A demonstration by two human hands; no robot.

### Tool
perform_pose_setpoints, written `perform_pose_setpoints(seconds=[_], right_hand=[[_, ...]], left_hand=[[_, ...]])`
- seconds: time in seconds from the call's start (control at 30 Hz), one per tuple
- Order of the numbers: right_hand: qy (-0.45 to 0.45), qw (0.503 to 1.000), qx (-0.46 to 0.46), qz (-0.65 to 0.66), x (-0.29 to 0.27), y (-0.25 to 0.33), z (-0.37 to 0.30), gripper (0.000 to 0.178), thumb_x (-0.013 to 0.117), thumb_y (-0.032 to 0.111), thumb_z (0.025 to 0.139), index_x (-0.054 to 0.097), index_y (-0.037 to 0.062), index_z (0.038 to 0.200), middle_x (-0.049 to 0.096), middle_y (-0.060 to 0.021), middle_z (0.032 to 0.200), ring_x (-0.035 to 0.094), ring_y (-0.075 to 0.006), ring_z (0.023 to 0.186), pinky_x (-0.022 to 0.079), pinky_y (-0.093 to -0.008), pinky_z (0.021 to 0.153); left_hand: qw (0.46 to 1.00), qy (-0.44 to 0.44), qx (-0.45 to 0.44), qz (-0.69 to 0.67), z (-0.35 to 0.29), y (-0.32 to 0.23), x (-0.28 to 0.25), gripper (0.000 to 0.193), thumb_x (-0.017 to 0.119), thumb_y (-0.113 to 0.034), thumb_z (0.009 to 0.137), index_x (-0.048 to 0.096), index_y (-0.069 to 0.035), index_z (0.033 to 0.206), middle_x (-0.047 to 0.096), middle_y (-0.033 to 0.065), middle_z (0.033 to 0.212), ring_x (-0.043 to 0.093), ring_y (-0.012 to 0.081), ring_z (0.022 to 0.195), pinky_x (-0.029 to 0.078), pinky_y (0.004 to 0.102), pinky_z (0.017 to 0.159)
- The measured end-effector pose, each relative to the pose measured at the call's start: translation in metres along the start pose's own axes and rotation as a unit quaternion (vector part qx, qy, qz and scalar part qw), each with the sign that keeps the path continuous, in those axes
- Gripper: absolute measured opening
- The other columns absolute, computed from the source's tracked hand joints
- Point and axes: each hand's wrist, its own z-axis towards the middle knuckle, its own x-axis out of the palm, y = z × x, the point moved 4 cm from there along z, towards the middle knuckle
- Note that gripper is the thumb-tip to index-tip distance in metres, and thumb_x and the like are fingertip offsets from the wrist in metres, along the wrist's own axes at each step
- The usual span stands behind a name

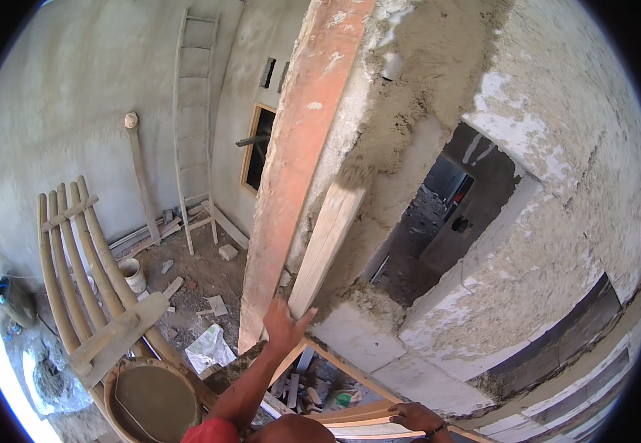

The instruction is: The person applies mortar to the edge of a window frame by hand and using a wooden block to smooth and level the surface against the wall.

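Note:
My left hand (285, 326) is closed around the lower end of a squared wooden batten (328, 247). The batten slants up along the wall, and its blurred upper end meets damp grey mortar (427, 63). Just left of it, a long reddish-orange board (309, 136) lines the wall's edge, close to my left fingers. Lower right, my right hand (418, 418), with a dark band at its wrist, has its fingers curled over a wooden frame (368, 413) set in an opening below me.
Bamboo poles (76, 273) stand at left, bearing a wooden float (119, 334) and a basin of grey mix (154, 402). A ladder (196, 111) leans on the far wall. A pail (133, 275) and rubble lie below. Right of the batten, a rough-edged opening (446, 214) pierces the wall.

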Motion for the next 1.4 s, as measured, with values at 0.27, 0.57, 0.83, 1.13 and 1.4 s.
perform_pose_setpoints(seconds=[0.27,0.57,0.83,1.13,1.4], right_hand=[[-0.006,0.999,-0.004,0.032,-0.002,-0.008,-0.004,0.046,0.070,0.040,0.092,0.067,0.0093,0.126,0.073,-0.0202,0.097,0.071,-0.0339,0.093,0.055,-0.0411,0.084],[-0.017,1.000,-0.005,0.011,-0.002,-0.005,0.013,0.045,0.069,0.039,0.093,0.067,0.0087,0.125,0.073,-0.0196,0.101,0.071,-0.0333,0.094,0.055,-0.0411,0.085],[-0.016,1.000,-0.003,0.021,-0.004,0.001,0.008,0.045,0.069,0.039,0.092,0.067,0.0097,0.126,0.071,-0.0227,0.108,0.069,-0.0356,0.099,0.054,-0.0422,0.088],[-0.032,0.998,-0.005,0.046,-0.009,-0.006,0.002,0.043,0.068,0.037,0.093,0.067,0.0095,0.126,0.074,-0.0207,0.098,0.072,-0.0327,0.091,0.056,-0.0401,0.084],[-0.037,0.998,-0.007,0.058,-0.004,-0.031,-0.016,0.045,0.070,0.036,0.093,0.067,0.0049,0.125,0.075,-0.0153,0.090,0.073,-0.0226,0.080,0.057,-0.0361,0.078]], left_hand=[[0.999,-0.035,0.038,0.002,0.088,-0.082,0.002,0.052,0.085,-0.039,0.077,0.058,0.005,0.088,0.059,0.0221,0.082,0.060,0.0435,0.076,0.048,0.0500,0.067],[0.994,-0.021,0.094,0.049,0.047,-0.045,0.023,0.060,0.086,-0.041,0.074,0.061,0.008,0.096,0.064,0.0276,0.092,0.064,0.0450,0.080,0.053,0.0479,0.071],[0.997,-0.015,0.066,-0.045,0.058,-0.049,-0.004,0.055,0.088,-0.035,0.074,0.061,0.006,0.097,0.064,0.0270,0.091,0.064,0.0447,0.079,0.051,0.0483,0.069],[0.995,-0.033,0.089,-0.044,0.136,-0.142,-0.023,0.050,0.082,-0.038,0.081,0.058,0.005,0.088,0.060,0.0249,0.077,0.062,0.0442,0.075,0.049,0.0492,0.068],[0.993,-0.066,0.093,-0.043,0.121,-0.099,-0.002,0.052,0.083,-0.041,0.080,0.057,0.004,0.086,0.061,0.0243,0.077,0.062,0.0428,0.072,0.049,0.0491,0.066]])
